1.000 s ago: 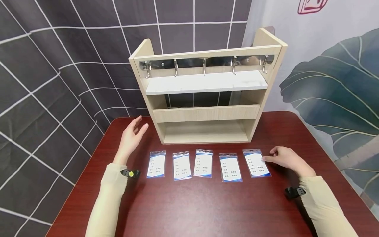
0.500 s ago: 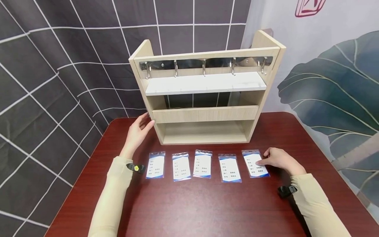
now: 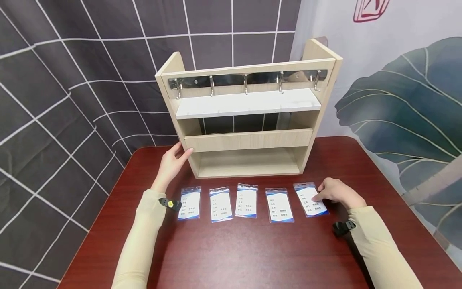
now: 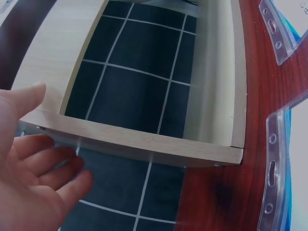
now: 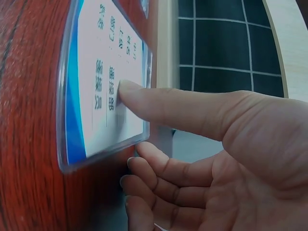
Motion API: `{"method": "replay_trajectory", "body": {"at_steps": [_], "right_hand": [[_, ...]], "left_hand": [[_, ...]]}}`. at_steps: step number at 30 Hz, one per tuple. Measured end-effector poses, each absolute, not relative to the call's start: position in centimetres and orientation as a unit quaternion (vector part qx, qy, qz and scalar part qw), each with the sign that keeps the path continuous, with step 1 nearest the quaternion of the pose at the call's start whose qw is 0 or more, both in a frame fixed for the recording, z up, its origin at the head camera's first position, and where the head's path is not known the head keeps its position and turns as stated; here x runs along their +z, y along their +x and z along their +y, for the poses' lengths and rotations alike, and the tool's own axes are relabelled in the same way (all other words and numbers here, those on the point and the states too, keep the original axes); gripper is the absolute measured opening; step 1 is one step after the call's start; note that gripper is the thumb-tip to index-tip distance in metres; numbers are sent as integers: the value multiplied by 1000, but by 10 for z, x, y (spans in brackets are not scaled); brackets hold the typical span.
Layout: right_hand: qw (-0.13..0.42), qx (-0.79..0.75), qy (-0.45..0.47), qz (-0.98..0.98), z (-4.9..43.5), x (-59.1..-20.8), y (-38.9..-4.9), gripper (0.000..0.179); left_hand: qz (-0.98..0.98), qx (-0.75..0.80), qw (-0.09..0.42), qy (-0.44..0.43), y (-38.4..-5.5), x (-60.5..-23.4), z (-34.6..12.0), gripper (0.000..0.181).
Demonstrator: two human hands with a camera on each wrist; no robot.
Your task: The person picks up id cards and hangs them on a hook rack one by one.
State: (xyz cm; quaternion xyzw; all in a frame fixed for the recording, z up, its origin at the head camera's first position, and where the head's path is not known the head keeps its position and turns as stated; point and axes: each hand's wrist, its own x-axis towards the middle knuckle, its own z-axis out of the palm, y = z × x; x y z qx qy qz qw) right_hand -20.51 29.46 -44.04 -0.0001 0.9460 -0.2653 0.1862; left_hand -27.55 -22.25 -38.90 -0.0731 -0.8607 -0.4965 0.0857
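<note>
Several clear-sleeved name badges lie in a row on the table. My right hand (image 3: 339, 192) is at the rightmost badge (image 3: 309, 200), its thumb on the printed face. In the right wrist view the curled fingers (image 5: 168, 183) sit at the edge of that badge (image 5: 103, 82); whether any fingertip is under it is hard to see. My left hand (image 3: 171, 164) is at the left side panel of a wooden shelf unit (image 3: 249, 140). Its thumb (image 4: 26, 98) reaches over the front edge, and its loosely bent fingers lie outside the panel.
A metal rail with several hooks (image 3: 246, 83) runs across the top of the unit, above a white shelf (image 3: 249, 103). The leftmost badge (image 3: 189, 204) lies near my left wrist. Dark red table (image 3: 231, 253) extends in front of the row; a tiled-pattern cloth (image 3: 108, 96) hangs behind.
My left hand has moved right and reached the side of the shelf unit. The right thumb has slid further left onto the rightmost badge. The view has shifted slightly.
</note>
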Motion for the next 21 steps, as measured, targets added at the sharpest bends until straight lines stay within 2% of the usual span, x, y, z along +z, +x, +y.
{"method": "replay_trajectory", "body": {"at_steps": [8,21], "right_hand": [[184,-290,-13,939,292,-438,-204,16],[183,-301,-4,936,293,-439,-203,17]], "left_hand": [[-865,-485,101,-77,-278,-393,-219,63],[-853,-495,132,-98,-284,-402,-220,55]]}}
